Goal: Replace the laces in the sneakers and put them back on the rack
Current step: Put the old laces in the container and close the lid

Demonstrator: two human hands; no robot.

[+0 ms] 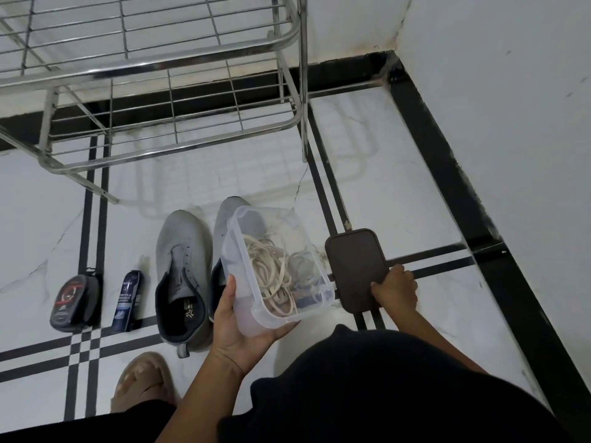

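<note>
At 7 o'clock, a foot in a tan sandal [144, 383]. Centre: left hand [238, 330] cupped under a clear container [278, 266] of coiled cream laces [271, 270]. At 3 o'clock, well apart, right hand [395, 287] gripping a brown lid [355, 266] against the floor. At 9 o'clock, lace-less grey sneakers [184, 276], then a polish bottle [127, 300] and sponge [75, 302]. At 12 o'clock, metal rack [166, 62].

laces [271, 273] lying in container [256, 318], container sitting over right sneaker [228, 215]; left sneaker [184, 270] lying beside it; lid [355, 266] sitting right; rack [153, 84] standing behind; spray can [128, 300], shoe polish [75, 302] standing left.
</note>
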